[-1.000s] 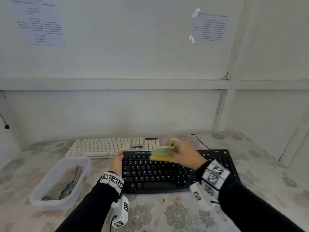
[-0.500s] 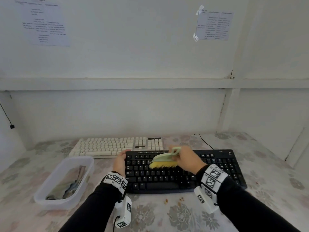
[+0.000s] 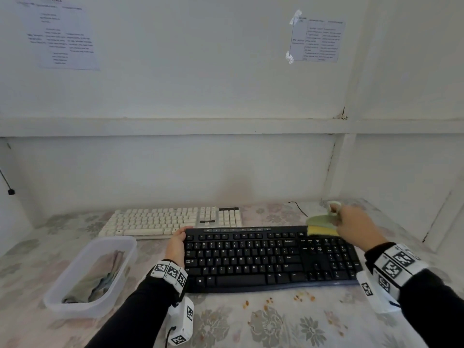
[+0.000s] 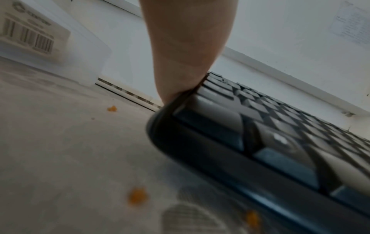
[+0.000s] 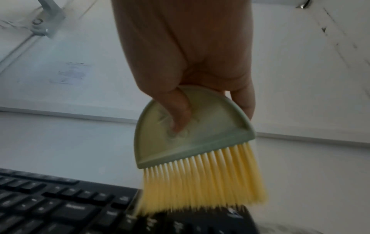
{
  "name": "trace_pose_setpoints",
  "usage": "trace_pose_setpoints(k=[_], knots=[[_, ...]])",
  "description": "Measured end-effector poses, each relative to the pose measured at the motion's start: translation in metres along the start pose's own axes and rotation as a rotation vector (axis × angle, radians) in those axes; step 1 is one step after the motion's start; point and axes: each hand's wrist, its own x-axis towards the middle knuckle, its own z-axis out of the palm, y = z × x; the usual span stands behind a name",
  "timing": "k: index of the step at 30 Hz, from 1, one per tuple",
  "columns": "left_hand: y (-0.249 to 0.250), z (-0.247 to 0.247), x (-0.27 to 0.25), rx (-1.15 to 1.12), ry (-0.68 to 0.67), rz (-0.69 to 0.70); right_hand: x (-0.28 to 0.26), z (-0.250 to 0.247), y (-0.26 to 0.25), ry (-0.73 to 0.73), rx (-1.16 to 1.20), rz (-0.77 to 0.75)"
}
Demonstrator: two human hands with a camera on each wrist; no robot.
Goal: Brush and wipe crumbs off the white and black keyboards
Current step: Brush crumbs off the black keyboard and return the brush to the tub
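Note:
The black keyboard [image 3: 271, 257] lies in front of me on the flowered tablecloth, with the white keyboard [image 3: 173, 219] behind it to the left. My left hand [image 3: 177, 243] grips the black keyboard's far left corner [image 4: 192, 95]. My right hand [image 3: 356, 226] holds a small pale green brush [image 3: 322, 221] with yellow bristles [image 5: 202, 182]. The thumb presses on the brush's flat face [image 5: 180, 120]. Its bristles touch the black keyboard's far right corner [image 5: 180, 221]. Orange crumbs [image 3: 271, 301] lie on the cloth in front of the black keyboard.
A clear plastic tub [image 3: 90, 275] with a folded cloth inside stands at the left. A thin black cable [image 3: 297, 207] runs behind the keyboards. White walls close in behind and to the right. More crumbs [image 4: 137, 196] lie by the black keyboard's left end.
My right hand has carried the brush from the middle of the black keyboard to its far right corner. The left hand stays on the left corner.

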Motion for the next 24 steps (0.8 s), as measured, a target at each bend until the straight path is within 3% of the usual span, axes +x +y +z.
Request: trace_pose_setpoints(k=[3,9,12,15,17,24], knots=[[0.0,-0.001,0.0,0.007,0.014,-0.033,0.005,0.007,-0.048,0.017,0.16,-0.114],[0.002,-0.002,0.001,-0.008,0.043,-0.087,0.013,0.044,-0.171,-0.156,0.405,-0.365],[-0.001,-0.006,0.007,0.025,0.06,-0.084,0.015,0.063,-0.209,-0.204,0.435,-0.434],[-0.017,-0.016,0.032,0.004,0.023,-0.113,0.016,0.073,-0.221,-0.219,0.43,-0.434],[-0.005,-0.01,0.013,0.009,0.026,-0.089,0.018,0.077,-0.216,-0.2,0.369,-0.415],[-0.001,-0.003,0.009,0.085,0.017,-0.06,0.025,0.067,-0.156,-0.208,0.289,-0.231]])
